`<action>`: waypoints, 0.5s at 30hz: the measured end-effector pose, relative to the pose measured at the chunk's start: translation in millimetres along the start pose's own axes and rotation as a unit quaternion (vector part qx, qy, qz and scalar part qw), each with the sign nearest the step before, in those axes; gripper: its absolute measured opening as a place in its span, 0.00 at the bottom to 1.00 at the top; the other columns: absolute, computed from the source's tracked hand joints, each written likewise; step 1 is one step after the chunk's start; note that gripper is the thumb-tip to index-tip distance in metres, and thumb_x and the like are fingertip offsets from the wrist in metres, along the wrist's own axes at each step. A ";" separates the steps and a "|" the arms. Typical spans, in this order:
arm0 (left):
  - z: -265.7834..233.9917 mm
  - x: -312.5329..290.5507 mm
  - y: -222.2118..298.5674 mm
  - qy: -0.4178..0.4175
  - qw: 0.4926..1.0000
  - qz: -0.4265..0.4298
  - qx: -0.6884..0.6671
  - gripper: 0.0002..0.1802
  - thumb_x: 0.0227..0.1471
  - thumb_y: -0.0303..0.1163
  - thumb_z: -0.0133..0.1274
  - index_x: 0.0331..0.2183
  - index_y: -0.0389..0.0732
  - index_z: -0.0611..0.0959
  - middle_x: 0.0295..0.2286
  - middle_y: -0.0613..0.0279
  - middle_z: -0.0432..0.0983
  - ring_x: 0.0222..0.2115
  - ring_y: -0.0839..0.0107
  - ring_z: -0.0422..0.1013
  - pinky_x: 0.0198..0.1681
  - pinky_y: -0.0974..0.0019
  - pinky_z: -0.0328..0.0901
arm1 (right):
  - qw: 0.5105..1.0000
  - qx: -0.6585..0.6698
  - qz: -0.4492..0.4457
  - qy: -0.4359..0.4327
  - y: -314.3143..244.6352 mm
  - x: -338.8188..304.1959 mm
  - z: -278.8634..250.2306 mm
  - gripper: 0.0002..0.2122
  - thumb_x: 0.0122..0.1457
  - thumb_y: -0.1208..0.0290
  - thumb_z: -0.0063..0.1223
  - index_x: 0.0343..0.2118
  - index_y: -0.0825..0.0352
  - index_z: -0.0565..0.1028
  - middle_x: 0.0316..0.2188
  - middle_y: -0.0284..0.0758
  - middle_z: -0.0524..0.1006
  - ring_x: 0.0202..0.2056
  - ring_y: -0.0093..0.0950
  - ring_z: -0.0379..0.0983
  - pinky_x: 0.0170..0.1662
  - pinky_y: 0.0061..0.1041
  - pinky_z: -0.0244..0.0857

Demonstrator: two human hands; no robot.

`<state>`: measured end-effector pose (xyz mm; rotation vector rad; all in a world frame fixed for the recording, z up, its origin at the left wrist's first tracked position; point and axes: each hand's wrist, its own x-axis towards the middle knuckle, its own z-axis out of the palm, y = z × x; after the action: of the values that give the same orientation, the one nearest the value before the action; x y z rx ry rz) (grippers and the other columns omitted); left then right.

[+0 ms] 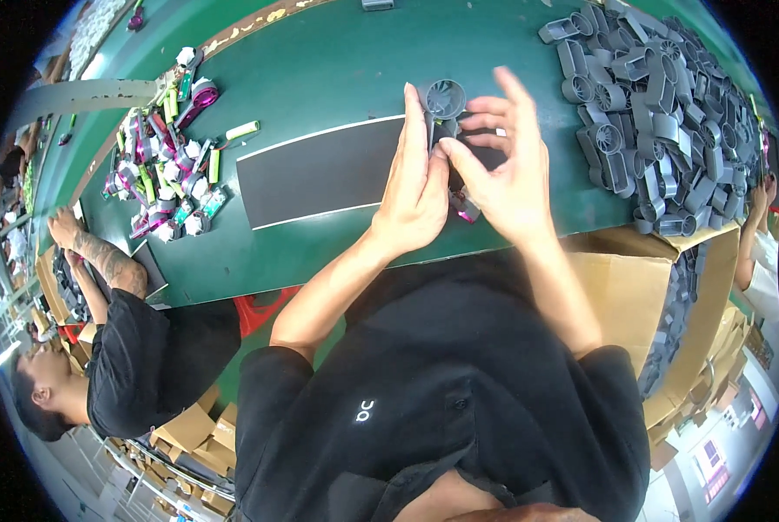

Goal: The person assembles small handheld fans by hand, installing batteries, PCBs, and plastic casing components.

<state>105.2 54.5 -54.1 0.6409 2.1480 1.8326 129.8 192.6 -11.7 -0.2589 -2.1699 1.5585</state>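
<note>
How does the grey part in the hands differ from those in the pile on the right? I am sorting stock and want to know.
The held part is raised above the table between the left hand and right hand; the pile lies loose on the green table. The held part shows its round finned opening; the pile's parts are jumbled at all angles. Both look the same grey plastic.

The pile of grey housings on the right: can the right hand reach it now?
Probably yes, once freed. Bare green table separates the right hand from the grey housings, but both hands now hold a grey part.
</note>
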 end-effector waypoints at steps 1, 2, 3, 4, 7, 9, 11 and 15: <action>0.6 1.6 3.0 -0.002 1.000 0.001 -0.002 0.38 0.66 0.21 0.34 0.70 0.31 0.38 0.61 0.44 0.62 0.58 0.60 0.64 0.63 0.63 0.57 | 0.997 0.040 0.056 -0.039 5.9 2.0 -1.5 0.33 0.54 0.77 0.66 0.63 0.72 0.63 0.41 0.42 0.78 0.38 0.26 0.79 0.45 0.27 0.74; 1.2 3.0 6.1 0.009 0.999 0.040 0.025 0.37 0.66 0.21 0.34 0.70 0.30 0.39 0.61 0.42 0.62 0.59 0.57 0.63 0.63 0.62 0.56 | 0.988 0.079 0.111 -0.078 9.9 3.3 -2.4 0.30 0.56 0.77 0.64 0.61 0.73 0.66 0.42 0.42 0.79 0.41 0.26 0.79 0.47 0.28 0.74; 1.7 4.7 7.8 0.024 0.995 0.080 0.053 0.37 0.66 0.21 0.34 0.70 0.30 0.40 0.61 0.40 0.62 0.61 0.55 0.63 0.64 0.60 0.56 | 0.988 0.078 0.109 -0.077 11.6 5.4 -1.8 0.30 0.56 0.77 0.64 0.61 0.73 0.66 0.42 0.42 0.79 0.41 0.26 0.79 0.47 0.28 0.74; 1.7 5.4 8.7 0.024 0.995 0.082 0.052 0.37 0.66 0.21 0.34 0.70 0.30 0.40 0.61 0.40 0.62 0.61 0.55 0.63 0.64 0.60 0.56 | 0.975 0.124 0.147 -0.108 12.5 7.2 -0.3 0.25 0.57 0.77 0.62 0.58 0.74 0.69 0.42 0.41 0.80 0.41 0.26 0.79 0.48 0.28 0.73; 1.0 6.7 8.6 0.030 0.991 0.109 0.071 0.36 0.66 0.20 0.35 0.69 0.28 0.43 0.61 0.36 0.61 0.62 0.49 0.62 0.65 0.58 0.55 | 0.973 0.133 0.150 -0.114 7.1 9.6 8.3 0.15 0.59 0.79 0.58 0.49 0.75 0.76 0.38 0.38 0.82 0.42 0.25 0.78 0.50 0.27 0.72; 2.9 5.8 5.5 0.060 0.990 0.096 0.083 0.35 0.65 0.19 0.36 0.69 0.28 0.46 0.60 0.36 0.62 0.61 0.49 0.63 0.64 0.58 0.56 | 0.972 0.140 0.140 -0.123 13.2 10.2 11.1 0.13 0.59 0.80 0.58 0.47 0.74 0.76 0.38 0.37 0.81 0.41 0.24 0.78 0.49 0.26 0.72; 4.0 5.6 3.5 0.070 0.986 0.100 0.112 0.34 0.65 0.19 0.36 0.69 0.30 0.48 0.60 0.37 0.63 0.60 0.49 0.64 0.64 0.58 0.57 | 0.961 0.176 0.151 -0.147 25.4 13.7 12.8 0.12 0.59 0.80 0.57 0.46 0.74 0.75 0.37 0.36 0.80 0.39 0.23 0.77 0.47 0.25 0.72; 3.6 10.0 3.5 0.084 0.989 0.085 0.086 0.35 0.63 0.19 0.37 0.68 0.27 0.49 0.57 0.32 0.64 0.57 0.42 0.67 0.61 0.53 0.61 | 0.961 0.176 0.159 -0.146 22.6 15.7 20.1 0.14 0.60 0.78 0.59 0.48 0.73 0.73 0.35 0.35 0.79 0.37 0.22 0.76 0.45 0.24 0.72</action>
<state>98.7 62.8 -50.4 0.7541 2.4500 1.8598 104.3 189.7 -34.0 -0.2858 -2.0814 2.2553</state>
